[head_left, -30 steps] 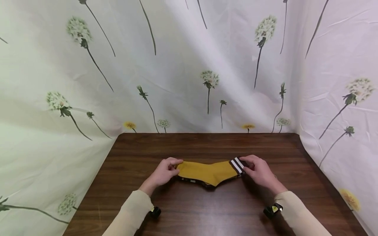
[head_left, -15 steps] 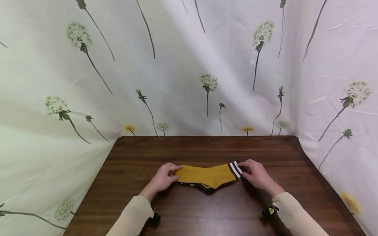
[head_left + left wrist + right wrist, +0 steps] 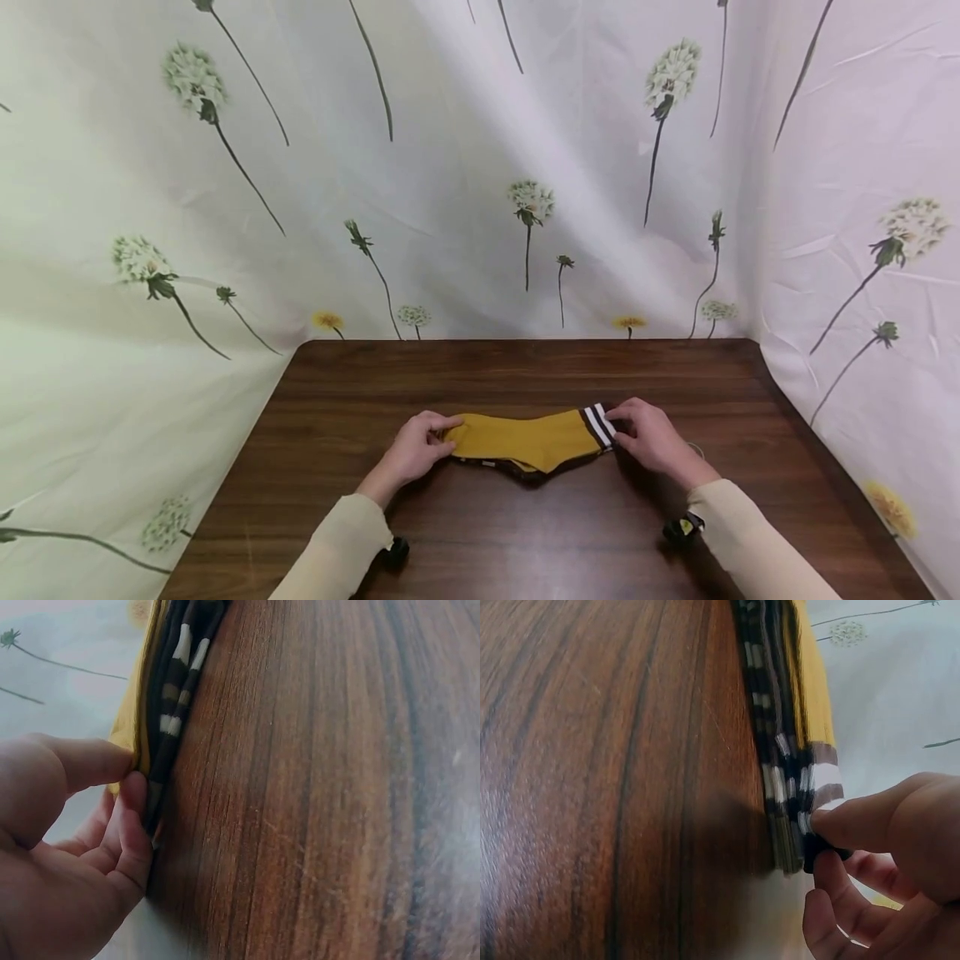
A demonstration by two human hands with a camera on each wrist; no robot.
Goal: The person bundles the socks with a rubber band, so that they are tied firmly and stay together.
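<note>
A yellow sock (image 3: 517, 440) with a dark cuff striped in white lies on top of a stack of socks, toe to the left. Dark socks with white and brown patches (image 3: 171, 697) show beneath it along the near edge. At the toe end, my left hand (image 3: 412, 450) pinches the yellow sock between thumb and forefinger. My right hand (image 3: 656, 440) pinches the striped cuff (image 3: 826, 776) at the other end, thumb on top and a finger under its edge. In the right wrist view the cuffs of the lower socks (image 3: 780, 825) lie stacked below those fingers.
The stack lies on a dark wood-grain table (image 3: 510, 533). A white cloth (image 3: 465, 167) printed with dandelions hangs behind the table and along its sides. A small black device (image 3: 682, 530) is strapped at the right wrist.
The right hand has shifted slightly left along with the striped cuff. The left hand keeps its hold at the toe. The head view has tilted a little and come back.
</note>
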